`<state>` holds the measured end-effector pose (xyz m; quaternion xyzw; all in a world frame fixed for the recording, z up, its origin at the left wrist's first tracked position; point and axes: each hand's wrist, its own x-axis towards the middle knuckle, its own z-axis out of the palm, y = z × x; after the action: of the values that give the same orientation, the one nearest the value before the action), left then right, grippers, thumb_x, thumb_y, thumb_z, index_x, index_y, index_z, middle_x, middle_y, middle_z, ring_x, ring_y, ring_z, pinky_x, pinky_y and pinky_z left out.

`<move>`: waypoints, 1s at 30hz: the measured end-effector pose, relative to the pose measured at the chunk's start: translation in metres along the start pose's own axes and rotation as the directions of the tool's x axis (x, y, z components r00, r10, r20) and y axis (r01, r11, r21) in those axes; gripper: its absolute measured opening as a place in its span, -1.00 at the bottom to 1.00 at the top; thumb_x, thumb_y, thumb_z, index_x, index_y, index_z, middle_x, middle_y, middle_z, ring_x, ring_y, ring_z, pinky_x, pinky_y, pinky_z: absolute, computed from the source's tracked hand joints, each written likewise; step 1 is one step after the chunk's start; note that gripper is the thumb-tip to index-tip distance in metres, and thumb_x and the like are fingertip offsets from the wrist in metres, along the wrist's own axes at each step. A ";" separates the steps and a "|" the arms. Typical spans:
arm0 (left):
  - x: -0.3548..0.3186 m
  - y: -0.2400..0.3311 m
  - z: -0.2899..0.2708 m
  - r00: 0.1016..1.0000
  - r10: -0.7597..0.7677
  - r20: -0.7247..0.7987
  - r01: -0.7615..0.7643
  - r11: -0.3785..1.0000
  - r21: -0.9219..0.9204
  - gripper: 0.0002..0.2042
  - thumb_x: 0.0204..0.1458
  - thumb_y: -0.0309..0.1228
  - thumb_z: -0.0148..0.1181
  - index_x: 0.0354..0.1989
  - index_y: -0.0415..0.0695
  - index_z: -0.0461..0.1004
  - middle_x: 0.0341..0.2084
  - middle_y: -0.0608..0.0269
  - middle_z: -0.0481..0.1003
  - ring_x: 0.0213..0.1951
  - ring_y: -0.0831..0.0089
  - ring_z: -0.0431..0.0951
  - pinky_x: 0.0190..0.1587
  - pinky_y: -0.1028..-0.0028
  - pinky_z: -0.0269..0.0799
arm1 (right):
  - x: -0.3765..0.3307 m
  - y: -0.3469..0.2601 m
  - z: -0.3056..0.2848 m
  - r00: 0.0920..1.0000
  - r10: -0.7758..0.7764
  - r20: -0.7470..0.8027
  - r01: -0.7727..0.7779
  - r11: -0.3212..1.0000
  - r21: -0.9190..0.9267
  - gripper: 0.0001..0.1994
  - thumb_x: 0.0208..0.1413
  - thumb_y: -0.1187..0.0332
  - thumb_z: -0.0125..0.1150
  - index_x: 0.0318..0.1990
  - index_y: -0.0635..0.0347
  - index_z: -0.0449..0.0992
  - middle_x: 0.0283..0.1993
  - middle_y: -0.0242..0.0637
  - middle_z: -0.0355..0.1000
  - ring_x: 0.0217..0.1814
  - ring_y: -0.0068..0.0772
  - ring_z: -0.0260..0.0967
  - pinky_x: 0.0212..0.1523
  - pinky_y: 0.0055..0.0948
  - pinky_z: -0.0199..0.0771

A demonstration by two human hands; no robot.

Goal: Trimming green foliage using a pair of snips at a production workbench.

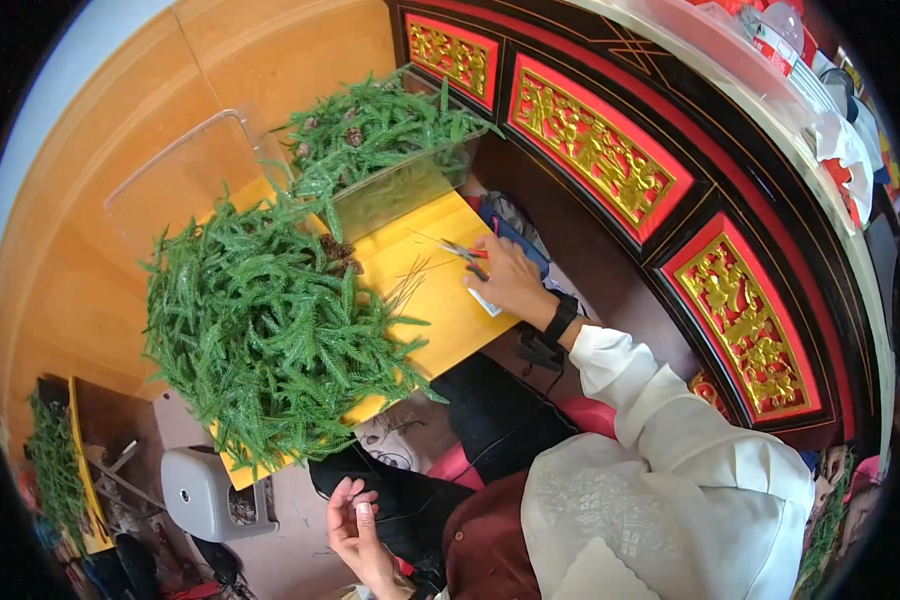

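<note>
My right hand (510, 281) is over the yellow tabletop (440, 330), its fingers closed round the red and dark handles of a pair of pliers (467, 254). The jaws point left, toward a bundle of thin brown wires (406, 284) on the table. Left of these lies a large heap of green artificial pine sprigs (270, 330), with brown pine cones (338, 250) at its far edge. Low in front of my lap, my left hand (360, 535) is held up with loosely bent fingers and nothing visible in it.
Behind the heap stands a clear plastic bin (400, 195) full of sprigs and cones. A clear lid (185, 175) leans on the wooden wall. Black furniture with gold carved panels (595, 145) rises on the right. A grey stool (205, 495) stands on the floor at left.
</note>
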<state>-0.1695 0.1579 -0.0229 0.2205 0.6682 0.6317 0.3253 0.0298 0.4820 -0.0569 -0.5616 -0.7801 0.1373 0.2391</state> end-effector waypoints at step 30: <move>0.069 -0.005 0.095 0.960 -0.053 0.274 0.055 0.998 -0.003 -0.70 0.06 -0.53 0.18 -0.02 -0.31 0.38 -0.19 0.19 0.49 -0.19 0.52 0.47 -0.01 0.53 0.35 | 0.142 -0.075 0.101 0.888 -0.411 0.205 0.376 0.907 0.189 -0.80 -0.09 0.51 0.07 -0.26 0.27 0.50 -0.32 0.06 0.48 -0.21 0.04 0.47 -0.24 -0.02 0.40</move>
<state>-0.1484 0.2726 -0.0380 0.2858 0.6191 0.5895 0.4330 -0.1204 0.5962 -0.0756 -0.3521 -0.8888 0.2088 0.2059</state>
